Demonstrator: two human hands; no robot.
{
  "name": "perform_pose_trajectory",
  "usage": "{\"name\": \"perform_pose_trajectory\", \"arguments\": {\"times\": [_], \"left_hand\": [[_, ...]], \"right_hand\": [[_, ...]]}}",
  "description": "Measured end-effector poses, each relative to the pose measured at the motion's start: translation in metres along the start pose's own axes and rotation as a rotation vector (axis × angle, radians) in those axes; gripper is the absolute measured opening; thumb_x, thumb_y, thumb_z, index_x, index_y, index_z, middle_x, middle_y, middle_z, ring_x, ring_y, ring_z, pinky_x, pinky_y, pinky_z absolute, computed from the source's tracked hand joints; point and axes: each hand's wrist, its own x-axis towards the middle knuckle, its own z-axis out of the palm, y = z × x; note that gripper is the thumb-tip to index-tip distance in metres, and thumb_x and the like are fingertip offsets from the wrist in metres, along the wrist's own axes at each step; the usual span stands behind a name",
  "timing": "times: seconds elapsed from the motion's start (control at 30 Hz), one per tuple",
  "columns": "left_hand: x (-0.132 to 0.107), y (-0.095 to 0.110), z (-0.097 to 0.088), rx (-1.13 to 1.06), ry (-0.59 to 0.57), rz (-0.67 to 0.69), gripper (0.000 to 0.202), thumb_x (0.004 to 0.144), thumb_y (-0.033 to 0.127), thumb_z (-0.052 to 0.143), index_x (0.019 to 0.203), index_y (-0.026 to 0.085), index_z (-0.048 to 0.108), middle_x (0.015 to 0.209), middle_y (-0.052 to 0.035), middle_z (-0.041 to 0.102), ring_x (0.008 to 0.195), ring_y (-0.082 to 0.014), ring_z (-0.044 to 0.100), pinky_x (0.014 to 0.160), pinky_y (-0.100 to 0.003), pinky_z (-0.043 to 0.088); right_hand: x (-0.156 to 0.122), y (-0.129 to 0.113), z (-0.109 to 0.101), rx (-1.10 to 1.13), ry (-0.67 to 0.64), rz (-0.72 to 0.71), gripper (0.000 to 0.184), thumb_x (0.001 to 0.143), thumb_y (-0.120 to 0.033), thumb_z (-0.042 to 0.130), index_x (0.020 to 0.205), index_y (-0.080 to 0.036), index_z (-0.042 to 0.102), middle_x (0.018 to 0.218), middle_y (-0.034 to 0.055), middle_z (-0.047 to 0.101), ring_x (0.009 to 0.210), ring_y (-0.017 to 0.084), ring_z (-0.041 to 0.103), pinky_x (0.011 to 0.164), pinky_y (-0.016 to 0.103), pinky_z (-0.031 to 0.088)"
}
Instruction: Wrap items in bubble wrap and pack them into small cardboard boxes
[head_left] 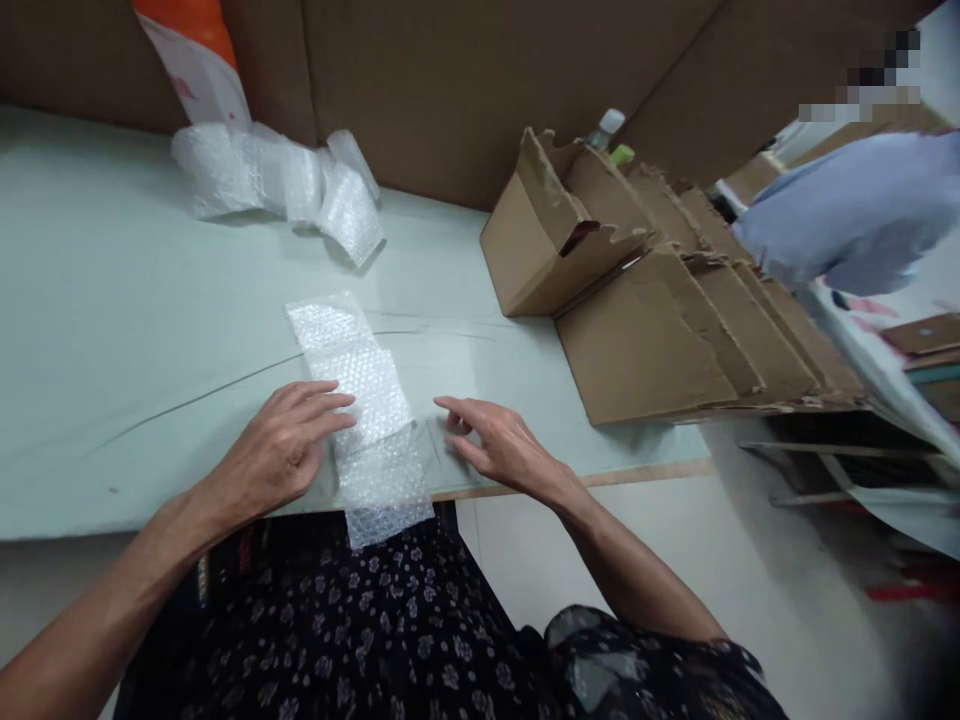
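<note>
A strip of bubble wrap (360, 385) lies on the pale green tabletop, its near end hanging over the front edge toward my lap. My left hand (292, 435) rests at the strip's left side, with fingers stretched out and the fingertips over its edge. To the right of the strip, my right hand (495, 440) hovers apart from it, index finger extended and the other fingers loosely bent, holding nothing. Farther back sits a heap of bubble wrap pieces (277, 180). Whether anything lies inside the strip is not clear.
Cardboard boxes (645, 340) with torn rims stand packed together at the table's right end, a capped bottle (606, 130) behind them. An orange and white bag (202, 65) leans on the brown back panel (420, 90). Another person's sleeve (855, 210) shows at the right.
</note>
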Motion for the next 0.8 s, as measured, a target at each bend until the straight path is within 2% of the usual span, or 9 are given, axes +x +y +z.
{"name": "perform_pose_trajectory", "arguments": {"times": [0.07,0.13,0.23,0.3,0.37,0.43,0.6,0.7,0.8], "left_hand": [[-0.003,0.008,0.004,-0.029,-0.013,-0.003,0.051,0.083,0.000,0.044,0.124,0.018,0.067,0.136,-0.0093,0.069,0.138,-0.0269,0.052,0.112,-0.049,0.046],[-0.002,0.012,0.010,-0.028,-0.012,-0.022,0.050,0.085,0.003,0.045,0.128,0.017,0.065,0.139,-0.0115,0.066,0.136,-0.0268,0.053,0.112,-0.049,0.046],[0.007,0.011,0.020,0.057,0.057,-0.120,0.037,0.091,0.022,0.052,0.125,0.016,0.066,0.138,-0.0158,0.064,0.131,-0.0318,0.057,0.110,-0.053,0.047],[0.017,0.005,0.025,0.132,0.107,-0.230,0.039,0.092,0.036,0.056,0.123,0.014,0.068,0.137,-0.0190,0.063,0.130,-0.0367,0.056,0.109,-0.058,0.046],[0.026,-0.004,0.028,0.175,0.108,-0.326,0.045,0.090,0.042,0.057,0.121,0.013,0.068,0.137,-0.0218,0.062,0.129,-0.0401,0.056,0.108,-0.061,0.045],[0.033,-0.015,0.029,0.173,0.072,-0.347,0.045,0.087,0.039,0.056,0.122,0.013,0.069,0.139,-0.0223,0.060,0.130,-0.0402,0.055,0.109,-0.061,0.045],[0.041,-0.034,0.027,0.072,-0.025,-0.200,0.040,0.083,0.027,0.052,0.118,0.017,0.069,0.139,-0.0164,0.061,0.131,-0.0330,0.056,0.110,-0.055,0.048],[0.043,-0.035,0.027,0.067,-0.043,-0.198,0.038,0.084,0.027,0.053,0.117,0.018,0.070,0.137,-0.0157,0.064,0.129,-0.0330,0.059,0.110,-0.056,0.048],[0.037,-0.023,0.025,0.077,0.028,-0.256,0.034,0.087,0.031,0.056,0.116,0.020,0.071,0.138,-0.0150,0.064,0.131,-0.0353,0.057,0.111,-0.059,0.045]], "right_hand": [[-0.020,0.001,0.002,-0.125,-0.028,-0.145,0.058,0.089,-0.013,0.061,0.145,-0.022,0.051,0.138,0.0150,0.062,0.123,0.029,0.060,0.100,0.048,0.050],[-0.034,-0.005,0.010,-0.184,-0.078,-0.251,0.063,0.087,-0.013,0.064,0.147,-0.022,0.048,0.152,0.0177,0.050,0.138,0.032,0.049,0.107,0.052,0.046],[-0.039,-0.018,0.030,-0.233,-0.107,-0.343,0.065,0.090,-0.019,0.068,0.150,-0.022,0.045,0.162,0.0193,0.038,0.147,0.034,0.038,0.110,0.053,0.043],[-0.035,-0.023,0.045,-0.260,-0.072,-0.382,0.058,0.093,-0.022,0.066,0.147,-0.021,0.048,0.163,0.0201,0.036,0.148,0.035,0.036,0.109,0.053,0.044],[-0.029,-0.022,0.058,-0.256,-0.015,-0.406,0.048,0.096,-0.019,0.062,0.143,-0.022,0.053,0.162,0.0197,0.039,0.147,0.034,0.038,0.108,0.052,0.045],[-0.026,-0.017,0.066,-0.214,0.038,-0.417,0.043,0.096,-0.015,0.058,0.138,-0.023,0.057,0.160,0.0175,0.044,0.147,0.030,0.040,0.108,0.051,0.045],[-0.028,-0.002,0.072,-0.048,0.124,-0.446,0.042,0.095,-0.008,0.053,0.133,-0.023,0.060,0.151,0.0136,0.055,0.144,0.023,0.046,0.111,0.048,0.046],[-0.030,0.000,0.072,0.011,0.162,-0.459,0.042,0.095,-0.008,0.051,0.134,-0.022,0.060,0.149,0.0141,0.057,0.143,0.022,0.048,0.111,0.048,0.048],[-0.030,-0.002,0.070,0.021,0.152,-0.433,0.042,0.095,-0.010,0.053,0.133,-0.023,0.061,0.149,0.0135,0.057,0.142,0.023,0.049,0.109,0.049,0.049]]}}
